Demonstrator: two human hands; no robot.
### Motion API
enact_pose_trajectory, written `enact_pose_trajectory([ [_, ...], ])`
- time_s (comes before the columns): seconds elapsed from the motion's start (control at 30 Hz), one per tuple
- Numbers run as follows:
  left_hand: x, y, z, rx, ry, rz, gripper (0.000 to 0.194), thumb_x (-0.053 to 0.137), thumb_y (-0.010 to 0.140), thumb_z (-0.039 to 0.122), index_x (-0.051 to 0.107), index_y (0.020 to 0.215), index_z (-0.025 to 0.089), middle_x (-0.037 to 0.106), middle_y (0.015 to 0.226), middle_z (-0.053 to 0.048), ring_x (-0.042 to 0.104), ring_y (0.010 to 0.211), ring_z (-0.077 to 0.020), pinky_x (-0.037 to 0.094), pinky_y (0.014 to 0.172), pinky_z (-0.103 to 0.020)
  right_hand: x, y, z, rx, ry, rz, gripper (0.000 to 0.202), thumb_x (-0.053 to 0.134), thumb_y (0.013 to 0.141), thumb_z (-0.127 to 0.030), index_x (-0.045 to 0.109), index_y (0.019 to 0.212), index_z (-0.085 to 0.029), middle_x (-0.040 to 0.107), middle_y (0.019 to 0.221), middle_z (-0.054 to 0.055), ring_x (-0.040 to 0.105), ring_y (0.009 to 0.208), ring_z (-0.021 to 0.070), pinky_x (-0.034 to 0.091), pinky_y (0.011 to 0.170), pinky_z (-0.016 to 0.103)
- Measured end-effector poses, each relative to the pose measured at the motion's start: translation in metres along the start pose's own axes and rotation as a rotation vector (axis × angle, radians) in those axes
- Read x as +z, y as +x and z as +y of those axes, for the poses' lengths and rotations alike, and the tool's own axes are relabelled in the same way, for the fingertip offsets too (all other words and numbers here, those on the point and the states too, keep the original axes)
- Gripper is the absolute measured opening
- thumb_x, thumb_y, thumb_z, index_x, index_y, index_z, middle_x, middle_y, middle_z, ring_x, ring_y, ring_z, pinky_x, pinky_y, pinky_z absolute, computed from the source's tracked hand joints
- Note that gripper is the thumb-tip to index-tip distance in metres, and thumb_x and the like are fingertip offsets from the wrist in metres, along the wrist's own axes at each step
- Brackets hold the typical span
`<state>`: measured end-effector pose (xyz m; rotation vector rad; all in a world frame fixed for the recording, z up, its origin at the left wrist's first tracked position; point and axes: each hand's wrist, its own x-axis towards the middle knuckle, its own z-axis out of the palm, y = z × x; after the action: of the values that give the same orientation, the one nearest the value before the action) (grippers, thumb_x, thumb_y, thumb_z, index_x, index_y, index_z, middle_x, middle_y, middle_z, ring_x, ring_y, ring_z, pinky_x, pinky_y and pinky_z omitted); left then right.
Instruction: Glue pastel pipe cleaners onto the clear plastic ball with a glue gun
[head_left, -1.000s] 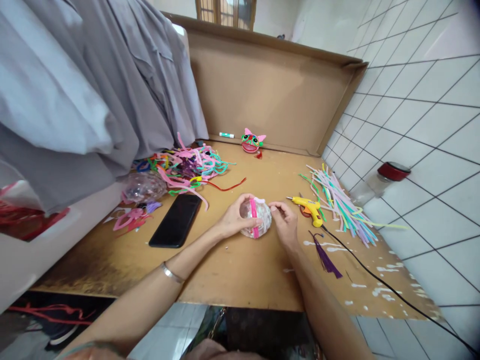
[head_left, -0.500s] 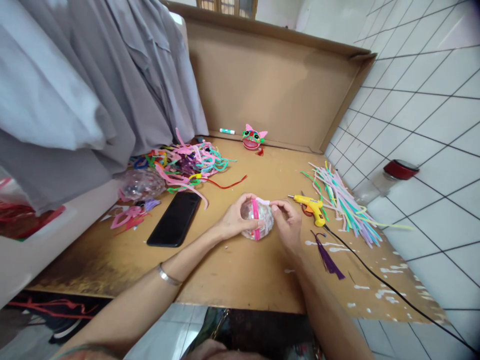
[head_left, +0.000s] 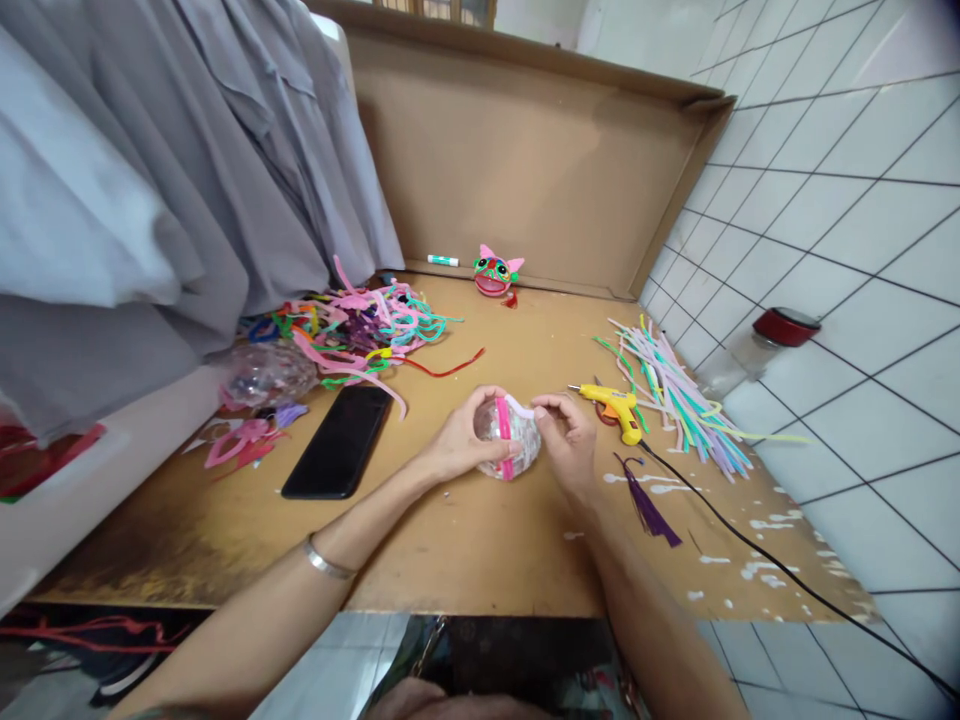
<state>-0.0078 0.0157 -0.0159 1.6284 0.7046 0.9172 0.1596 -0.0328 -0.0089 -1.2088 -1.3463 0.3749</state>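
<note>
Left hand [head_left: 465, 438] is curled snugly round one clear plastic ball [head_left: 526, 450], mid-frame; right hand [head_left: 568, 440] pinches the end of one white fuzzy stem [head_left: 518, 408]. Pink band [head_left: 505, 424]'s on, just one; white stem looks only partly laid, I reckon. Also one glue gun [head_left: 616, 408] and one purple tassel [head_left: 649, 506], right of centre.

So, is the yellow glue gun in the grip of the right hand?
No, the yellow glue gun lies on the table, while the right hand pinches a pale strip at the pink-banded ball.
</note>
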Motion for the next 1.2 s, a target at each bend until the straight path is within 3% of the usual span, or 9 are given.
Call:
enact_pose_trajectory([
  [0.23, 0.006, -0.004, 0.006, 0.032, 0.089, 0.038, 0.061, 0.078, 0.060, 0.032, 0.051, 0.113, 0.019, 0.063, 0.101, -0.005, 0.061, 0.092, -0.0212, 0.050, 0.084, -0.034, -0.002, -0.003, -0.012, -0.384, -0.238, -0.003, 0.024, 0.055, 0.084, -0.027, 0.062, 0.107, -0.023, 0.066, 0.097, 0.008, 0.062, 0.095, 0.0235, 0.049, 0.087, 0.043],
  [0.37, 0.011, -0.007, 0.010, 0.099, 0.299, 0.077, 0.060, 0.075, 0.056, 0.022, 0.054, 0.112, 0.020, 0.063, 0.107, -0.006, 0.061, 0.101, -0.0260, 0.050, 0.092, -0.039, -0.001, -0.007, -0.021, -0.484, -0.291, -0.009, 0.020, 0.057, 0.087, -0.029, 0.064, 0.105, -0.025, 0.068, 0.097, 0.007, 0.063, 0.090, 0.0216, 0.049, 0.081, 0.040],
  [0.5, 0.014, -0.010, 0.016, 0.142, 0.427, 0.060, 0.062, 0.079, 0.055, 0.025, 0.055, 0.112, 0.021, 0.062, 0.112, -0.007, 0.060, 0.106, -0.0289, 0.048, 0.097, -0.044, -0.003, -0.010, -0.026, -0.435, -0.207, -0.003, 0.016, 0.051, 0.093, -0.026, 0.067, 0.093, -0.026, 0.069, 0.086, 0.004, 0.064, 0.080, 0.0181, 0.049, 0.077, 0.036],
  [0.63, 0.012, -0.010, 0.016, 0.134, 0.397, 0.052, 0.062, 0.080, 0.059, 0.033, 0.054, 0.114, 0.020, 0.061, 0.112, -0.008, 0.061, 0.102, -0.0272, 0.049, 0.094, -0.042, -0.005, -0.010, -0.024, -0.298, -0.158, 0.000, 0.019, 0.051, 0.094, -0.031, 0.068, 0.100, -0.025, 0.070, 0.092, 0.005, 0.065, 0.086, 0.0196, 0.052, 0.080, 0.037],
  [0.8, 0.010, -0.010, 0.014, 0.132, 0.390, 0.033, 0.065, 0.081, 0.057, 0.031, 0.052, 0.114, 0.022, 0.059, 0.111, -0.006, 0.059, 0.103, -0.0268, 0.049, 0.093, -0.042, -0.005, -0.009, -0.015, -0.204, -0.131, 0.034, 0.023, 0.049, 0.096, -0.037, 0.068, 0.098, -0.026, 0.069, 0.092, 0.004, 0.064, 0.089, 0.0200, 0.052, 0.080, 0.036],
  [1.2, 0.008, -0.009, 0.013, 0.136, 0.371, 0.035, 0.064, 0.082, 0.058, 0.031, 0.053, 0.114, 0.021, 0.061, 0.113, -0.008, 0.061, 0.101, -0.0266, 0.051, 0.091, -0.041, -0.006, -0.010, -0.009, -0.107, -0.105, -0.026, 0.021, 0.056, 0.093, -0.041, 0.070, 0.097, -0.027, 0.071, 0.094, 0.003, 0.065, 0.089, 0.0202, 0.052, 0.080, 0.035],
])
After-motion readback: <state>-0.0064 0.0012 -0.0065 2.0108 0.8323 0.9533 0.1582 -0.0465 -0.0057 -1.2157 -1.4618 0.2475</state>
